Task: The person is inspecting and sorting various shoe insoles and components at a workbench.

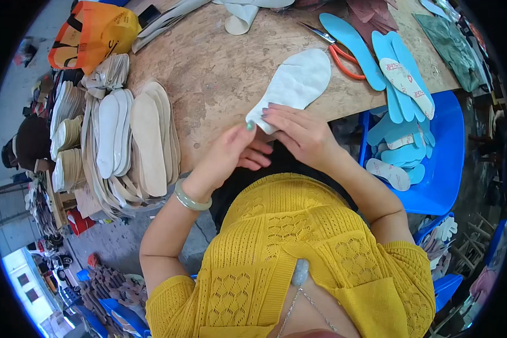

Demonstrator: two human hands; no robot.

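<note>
A white insole (298,79) lies on the wooden table, its wide end pointing away from me and its narrow heel end at the near edge. My left hand (234,147) has its thumb on the corner of the heel, while its other fingers curl below the table edge, partly hidden. My right hand (301,130) lies across the heel, its fingers pressed together on top and its thumb side near the edge. To the right of the insole, scissors (345,59) with red-orange handles rest beside a blue insole (352,48).
Stacks of beige insoles (151,141) and white insoles (114,132) stand at the left. More blue insoles (400,73) overlap at the table's right edge, above a blue bin (448,163) holding similar pieces. An orange bag (87,36) sits at the far left corner.
</note>
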